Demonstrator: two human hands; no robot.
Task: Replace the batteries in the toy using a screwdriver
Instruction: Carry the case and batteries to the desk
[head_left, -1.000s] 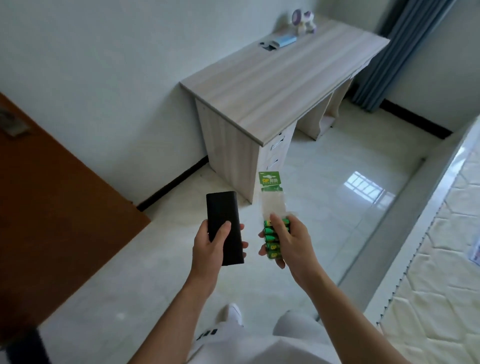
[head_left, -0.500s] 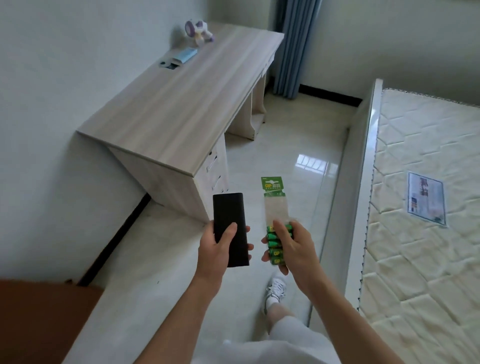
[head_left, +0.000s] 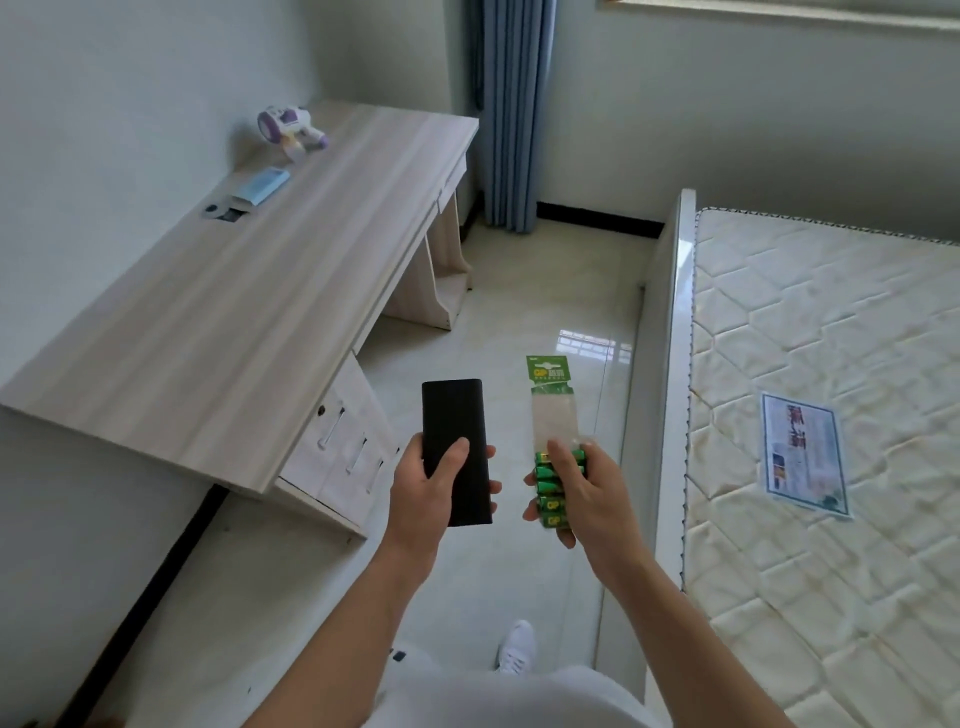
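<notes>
The left hand (head_left: 428, 491) grips a flat black case (head_left: 453, 415) upright, thumb pressed across its front and the fingers wrapped round the far side. The case is closed, so what it holds cannot be told; it may be the screwdriver kit. The right hand (head_left: 592, 496) holds a pack of batteries (head_left: 551, 410) just beside the case. The thumb and curled fingers close round the green cells at the bottom, and the clear strip and green card header stand up above the hand. The two hands are close together but apart, held out over the pale tiled floor (head_left: 519, 322).

The toy (head_left: 291, 127), purple and white, lies at the far end of the wooden table (head_left: 249, 301) on the left, near the wall and well apart from the hands. A blue packet (head_left: 261, 186) lies on the table nearer than the toy. On the right is a bare quilted mattress (head_left: 831, 322) with a printed sheet (head_left: 802, 452) on it. A blue curtain (head_left: 509, 114) hangs in the far corner. One white shoe (head_left: 517, 647) shows below the arms.
</notes>
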